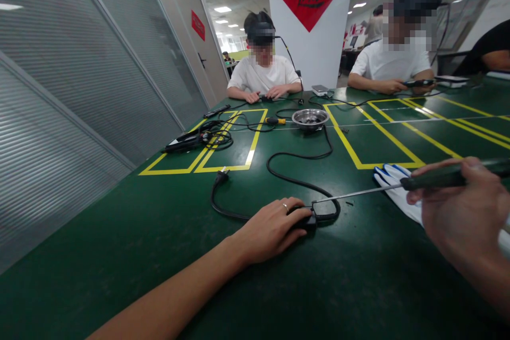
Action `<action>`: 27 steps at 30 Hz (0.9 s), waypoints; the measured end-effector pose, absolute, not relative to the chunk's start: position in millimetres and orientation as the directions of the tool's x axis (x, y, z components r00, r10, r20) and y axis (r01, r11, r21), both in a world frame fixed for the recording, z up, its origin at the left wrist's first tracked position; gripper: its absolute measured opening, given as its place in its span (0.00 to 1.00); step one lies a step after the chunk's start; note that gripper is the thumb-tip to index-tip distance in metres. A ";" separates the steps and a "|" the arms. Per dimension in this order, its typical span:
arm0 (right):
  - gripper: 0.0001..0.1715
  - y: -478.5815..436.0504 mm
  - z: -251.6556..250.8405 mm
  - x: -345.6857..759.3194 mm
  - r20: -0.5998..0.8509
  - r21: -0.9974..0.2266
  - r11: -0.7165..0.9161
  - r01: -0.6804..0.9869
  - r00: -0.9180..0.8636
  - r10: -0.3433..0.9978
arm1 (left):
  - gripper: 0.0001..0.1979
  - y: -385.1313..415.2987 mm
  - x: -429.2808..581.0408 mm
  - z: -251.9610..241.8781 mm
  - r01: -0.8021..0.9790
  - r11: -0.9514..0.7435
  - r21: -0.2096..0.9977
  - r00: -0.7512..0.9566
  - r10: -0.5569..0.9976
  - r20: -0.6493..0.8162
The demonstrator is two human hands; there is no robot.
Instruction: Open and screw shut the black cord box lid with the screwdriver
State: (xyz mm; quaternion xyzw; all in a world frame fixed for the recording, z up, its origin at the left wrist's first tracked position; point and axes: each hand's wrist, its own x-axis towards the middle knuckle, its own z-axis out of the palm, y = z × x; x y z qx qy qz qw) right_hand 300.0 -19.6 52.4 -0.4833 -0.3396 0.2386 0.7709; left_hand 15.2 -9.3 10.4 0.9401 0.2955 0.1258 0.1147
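Observation:
My left hand point(277, 228) is closed over a small black plastic block point(311, 221) at the end of a cord and presses it to the green table. In my right hand point(464, 212) is a screwdriver with a dark handle point(438, 176). Its long metal shaft reaches left, and the tip is at the near-right end of the block; whether it sits inside a gap I cannot tell. A black power cord point(297, 185) curves around behind the block, and its two-pin plug point(222, 175) lies to the left. Tiny dark bits point(349, 203) lie right of the block.
White gloves with blue edges point(392, 183) lie under my right hand. A metal bowl point(311, 118) with small parts stands farther back, near a yellow-and-black screwdriver point(275, 121). Tangled black cables point(217, 135) lie left. Two people point(265, 74) sit across the table, hands on dark objects.

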 end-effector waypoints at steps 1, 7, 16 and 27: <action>0.16 -19.1 51.2 299.9 0.295 -0.906 0.421 -0.044 0.648 0.702 | 0.19 -9.3 15.0 10.2 0.526 -0.798 0.293 0.794 0.585 0.167; 0.15 -14.4 44.7 304.1 0.337 -0.874 0.481 -0.067 0.629 0.701 | 0.19 -8.8 15.4 10.6 0.530 -0.794 0.296 0.797 0.586 0.144; 0.18 -13.8 43.8 306.6 0.356 -0.868 0.492 -0.063 0.612 0.706 | 0.19 -9.4 15.7 9.2 0.533 -0.802 0.268 0.797 0.582 0.157; 0.16 -14.3 43.0 305.8 0.351 -0.868 0.492 -0.069 0.615 0.706 | 0.19 -8.6 15.7 10.3 0.537 -0.797 0.278 0.802 0.584 0.125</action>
